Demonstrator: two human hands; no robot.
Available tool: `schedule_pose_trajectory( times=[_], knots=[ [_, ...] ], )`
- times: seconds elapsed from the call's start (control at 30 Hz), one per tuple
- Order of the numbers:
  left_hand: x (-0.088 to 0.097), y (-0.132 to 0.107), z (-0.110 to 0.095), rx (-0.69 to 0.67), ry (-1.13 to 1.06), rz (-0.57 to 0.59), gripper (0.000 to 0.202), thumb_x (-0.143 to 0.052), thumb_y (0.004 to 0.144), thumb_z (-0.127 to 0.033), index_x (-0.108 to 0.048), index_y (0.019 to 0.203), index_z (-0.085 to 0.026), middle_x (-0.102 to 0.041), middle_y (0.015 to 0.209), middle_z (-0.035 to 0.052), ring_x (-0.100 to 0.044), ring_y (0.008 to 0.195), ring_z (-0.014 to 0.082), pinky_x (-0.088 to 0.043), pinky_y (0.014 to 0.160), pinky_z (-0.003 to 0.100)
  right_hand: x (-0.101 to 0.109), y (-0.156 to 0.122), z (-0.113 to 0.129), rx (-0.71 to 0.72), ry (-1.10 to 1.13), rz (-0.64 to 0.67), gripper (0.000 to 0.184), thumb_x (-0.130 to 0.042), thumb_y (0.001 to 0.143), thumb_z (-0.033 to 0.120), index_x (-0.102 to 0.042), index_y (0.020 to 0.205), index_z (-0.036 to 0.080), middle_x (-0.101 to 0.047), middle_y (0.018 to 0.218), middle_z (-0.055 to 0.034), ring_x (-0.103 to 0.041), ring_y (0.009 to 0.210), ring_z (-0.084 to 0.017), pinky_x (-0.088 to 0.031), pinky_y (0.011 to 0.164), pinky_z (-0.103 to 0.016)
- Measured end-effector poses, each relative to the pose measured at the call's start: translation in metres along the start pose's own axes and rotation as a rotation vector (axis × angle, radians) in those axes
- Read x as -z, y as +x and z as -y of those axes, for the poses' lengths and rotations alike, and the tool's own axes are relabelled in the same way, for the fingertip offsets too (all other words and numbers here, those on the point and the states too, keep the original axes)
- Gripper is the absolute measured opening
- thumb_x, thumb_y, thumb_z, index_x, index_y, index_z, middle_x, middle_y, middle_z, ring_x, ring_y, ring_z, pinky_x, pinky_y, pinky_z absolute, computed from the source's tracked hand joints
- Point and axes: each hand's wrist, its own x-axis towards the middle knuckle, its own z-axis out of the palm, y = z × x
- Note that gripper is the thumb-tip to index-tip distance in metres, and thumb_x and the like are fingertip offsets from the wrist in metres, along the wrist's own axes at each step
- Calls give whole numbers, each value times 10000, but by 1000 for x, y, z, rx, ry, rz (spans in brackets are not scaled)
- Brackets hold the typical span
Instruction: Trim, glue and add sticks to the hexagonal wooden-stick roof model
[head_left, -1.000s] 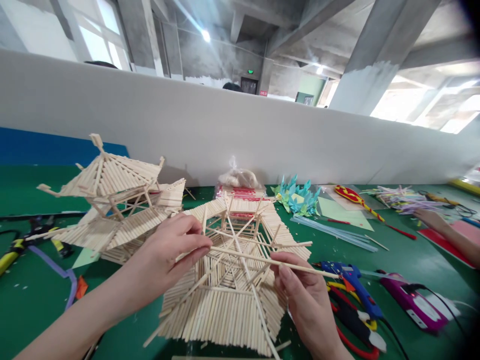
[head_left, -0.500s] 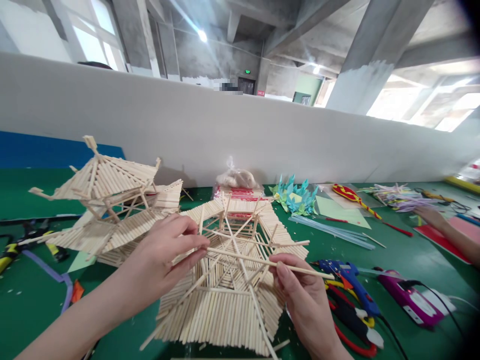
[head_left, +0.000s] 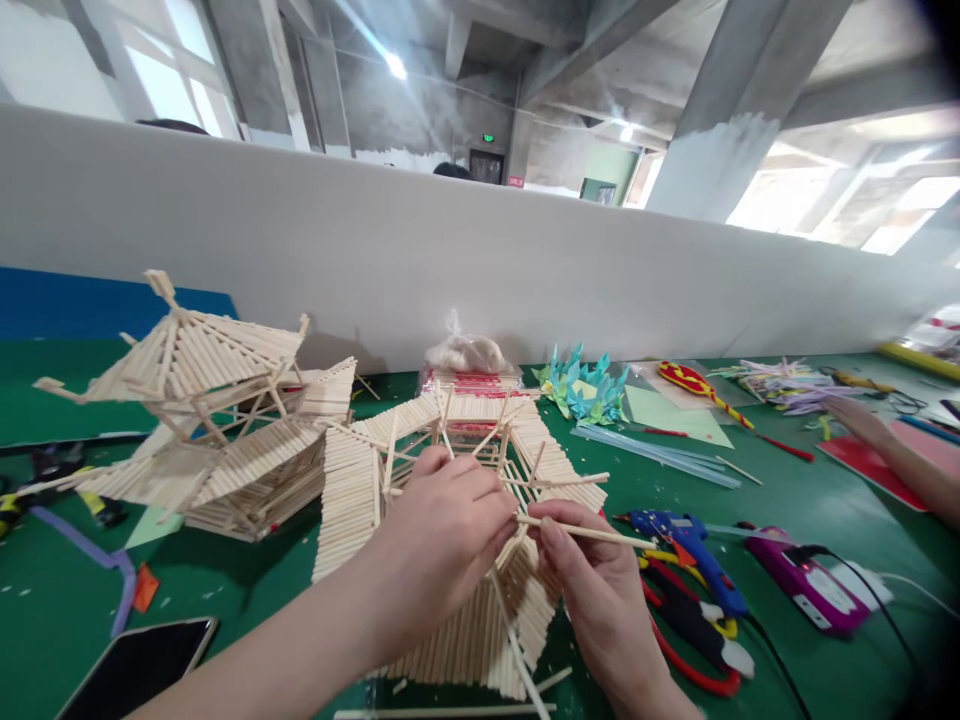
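A thin wooden stick [head_left: 611, 537] runs between my two hands, above a roof-like frame of pale wooden sticks [head_left: 349, 510]. My right hand [head_left: 600, 585] pinches it between thumb and fingers. At the stick's left end, my left hand [head_left: 450, 535] is closed, its fingertips mostly hidden behind the knuckles. The left hand covers the middle of the frame. One long stick [head_left: 517, 650] slants from the frame toward the near edge of the view. Left of the frame stands a pavilion model [head_left: 202, 360] built from similar sticks, with a peaked roof.
Right of my right hand lie a blue glue gun [head_left: 694, 545], red-handled pliers [head_left: 690, 620] and a purple power strip [head_left: 810, 590]. A phone [head_left: 139, 670] rests at the near left. Behind are a blue paper flower [head_left: 585, 385] and a white partition [head_left: 360, 260]. Another person's hand [head_left: 862, 420] is at right.
My left hand has moved right, along the stick and close to my right hand, and now covers the frame's centre. The view has shifted slightly, showing the phone.
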Motion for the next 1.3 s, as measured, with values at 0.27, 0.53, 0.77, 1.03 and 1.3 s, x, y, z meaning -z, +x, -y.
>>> schedule_pose_trajectory(
  times=[0.27,0.53,0.77,1.03,1.3],
  knots=[
    [0,-1,-1,-26,-76,45,266,-345,888,-131,-604,949,-127,-613,761,58,-542,738,201,-308,685,356,-3,2,4,7,7,8,102,-609,798,296,-675,866,258,-671,785,19,-589,719,-99,-466,665,-181],
    [3,0,-3,6,-63,87,290,-339,858,-103,-618,935,-120,-605,760,78,-538,724,213,-341,684,376,-2,1,4,22,-16,4,103,-611,796,286,-681,864,255,-674,790,13,-597,719,-101,-475,661,-182],
    [5,-1,-4,12,-57,102,283,-352,849,-103,-626,916,-121,-596,736,75,-527,702,207,-360,666,362,-3,1,3,8,15,21,109,-606,804,270,-680,884,278,-675,843,15,-607,772,-108,-481,702,-190],
    [2,-2,-5,-112,-117,-51,252,-350,863,-79,-570,970,-136,-594,794,60,-510,728,192,-343,677,365,10,-7,12,-5,113,68,263,-605,800,239,-604,1058,291,-646,922,0,-585,796,-106,-474,699,-181],
    [5,-20,-40,-218,-235,-359,237,-430,857,-129,-546,1052,-195,-581,766,25,-467,665,159,-375,600,312,101,-21,-4,29,-471,-408,264,-539,821,355,-554,1032,198,-612,879,-51,-589,761,-153,-501,642,-248]
  ],
)
